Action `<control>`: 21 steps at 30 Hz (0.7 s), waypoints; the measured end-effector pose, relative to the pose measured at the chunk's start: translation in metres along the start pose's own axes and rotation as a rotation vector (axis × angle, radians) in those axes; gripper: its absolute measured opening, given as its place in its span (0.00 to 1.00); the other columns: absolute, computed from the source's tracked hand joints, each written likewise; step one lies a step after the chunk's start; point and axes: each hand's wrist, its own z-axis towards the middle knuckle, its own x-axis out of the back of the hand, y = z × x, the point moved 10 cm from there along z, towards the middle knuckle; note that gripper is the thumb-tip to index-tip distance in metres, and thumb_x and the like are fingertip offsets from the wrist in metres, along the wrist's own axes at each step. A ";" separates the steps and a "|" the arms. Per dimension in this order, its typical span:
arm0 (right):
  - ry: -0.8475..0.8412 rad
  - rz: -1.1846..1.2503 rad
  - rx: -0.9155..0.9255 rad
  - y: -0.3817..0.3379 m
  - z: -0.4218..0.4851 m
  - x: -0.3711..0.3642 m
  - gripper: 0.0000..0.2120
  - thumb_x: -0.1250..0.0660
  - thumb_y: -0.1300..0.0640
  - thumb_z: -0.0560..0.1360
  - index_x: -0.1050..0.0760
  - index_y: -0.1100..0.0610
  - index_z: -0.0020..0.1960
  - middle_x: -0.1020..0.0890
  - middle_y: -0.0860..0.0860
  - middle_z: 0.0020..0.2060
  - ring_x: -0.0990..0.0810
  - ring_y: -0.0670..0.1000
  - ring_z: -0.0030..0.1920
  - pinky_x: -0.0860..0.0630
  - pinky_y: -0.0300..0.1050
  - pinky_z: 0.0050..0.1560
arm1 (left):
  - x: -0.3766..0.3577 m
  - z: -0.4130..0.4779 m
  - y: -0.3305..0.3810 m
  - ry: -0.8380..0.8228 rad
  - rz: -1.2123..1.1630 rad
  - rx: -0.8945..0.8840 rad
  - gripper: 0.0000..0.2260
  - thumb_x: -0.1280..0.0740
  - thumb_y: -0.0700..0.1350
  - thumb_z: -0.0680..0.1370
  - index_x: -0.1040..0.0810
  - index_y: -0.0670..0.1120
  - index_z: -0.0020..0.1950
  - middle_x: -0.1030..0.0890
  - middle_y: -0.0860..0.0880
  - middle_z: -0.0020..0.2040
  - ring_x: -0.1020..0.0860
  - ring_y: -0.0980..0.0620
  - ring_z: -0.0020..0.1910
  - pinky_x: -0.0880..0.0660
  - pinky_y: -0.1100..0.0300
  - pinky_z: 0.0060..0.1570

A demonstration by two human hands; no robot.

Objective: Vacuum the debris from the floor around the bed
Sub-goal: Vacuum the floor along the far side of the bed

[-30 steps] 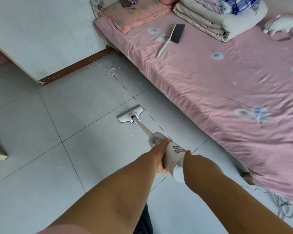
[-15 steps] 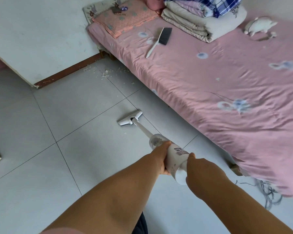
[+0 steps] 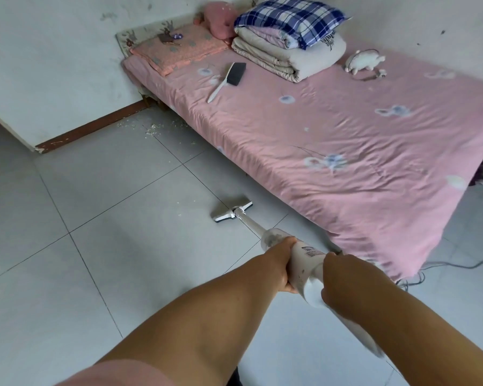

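I hold a white stick vacuum [image 3: 304,260] with both hands. My left hand [image 3: 280,264] grips the body just behind the clear dust cup. My right hand [image 3: 343,282] grips the rear handle. The vacuum's flat floor head [image 3: 232,211] rests on the grey tiles, a short way out from the side of the pink bed [image 3: 332,151]. Pale crumbs of debris [image 3: 154,129] lie scattered on the floor near the bed's head corner and the brown skirting board, well beyond the floor head. A few specks [image 3: 179,215] lie just left of the head.
On the bed lie a dark hand brush [image 3: 229,78], folded quilts [image 3: 287,48], a pink pillow [image 3: 179,48] and a white soft toy [image 3: 364,62]. A wall corner with brown skirting [image 3: 92,129] juts out at left. Cables [image 3: 452,266] trail on the floor by the bed's foot.
My view has lifted and shifted, so more of the bed and wall shows. The floor head has drawn back slightly from the debris. Both hands keep their hold.
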 end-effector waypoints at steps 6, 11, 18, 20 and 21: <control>-0.073 -0.054 0.004 0.014 -0.013 -0.023 0.11 0.42 0.58 0.78 0.27 0.63 0.55 0.20 0.53 0.51 0.20 0.53 0.52 0.28 0.42 0.43 | -0.003 0.001 -0.042 0.029 -0.007 0.077 0.19 0.31 0.62 0.75 0.21 0.46 0.51 0.16 0.43 0.42 0.17 0.42 0.43 0.19 0.48 0.29; -0.053 -0.045 0.036 0.007 -0.008 -0.031 0.11 0.43 0.58 0.79 0.29 0.63 0.57 0.21 0.53 0.51 0.20 0.54 0.52 0.29 0.42 0.43 | 0.007 0.007 -0.048 0.039 -0.089 0.084 0.22 0.30 0.61 0.75 0.20 0.45 0.57 0.15 0.42 0.49 0.17 0.41 0.47 0.18 0.46 0.33; -0.049 0.008 0.042 -0.015 0.021 -0.041 0.15 0.43 0.58 0.79 0.32 0.64 0.63 0.22 0.55 0.53 0.21 0.55 0.53 0.28 0.45 0.45 | 0.038 0.014 -0.030 0.049 -0.160 0.034 0.20 0.31 0.59 0.76 0.20 0.44 0.56 0.14 0.41 0.46 0.16 0.40 0.48 0.18 0.44 0.41; -0.145 0.014 -0.021 -0.019 0.034 -0.054 0.28 0.42 0.55 0.79 0.45 0.64 0.75 0.27 0.56 0.65 0.26 0.55 0.63 0.29 0.48 0.58 | 0.047 0.016 -0.022 0.049 -0.179 0.025 0.20 0.31 0.59 0.76 0.20 0.43 0.56 0.13 0.40 0.44 0.16 0.40 0.48 0.18 0.43 0.43; -0.196 0.014 -0.038 -0.023 0.040 -0.060 0.32 0.42 0.54 0.79 0.52 0.60 0.77 0.32 0.55 0.69 0.30 0.55 0.67 0.32 0.48 0.64 | 0.052 0.016 -0.018 0.048 -0.184 0.020 0.20 0.31 0.59 0.76 0.20 0.43 0.56 0.13 0.40 0.43 0.15 0.40 0.48 0.18 0.43 0.43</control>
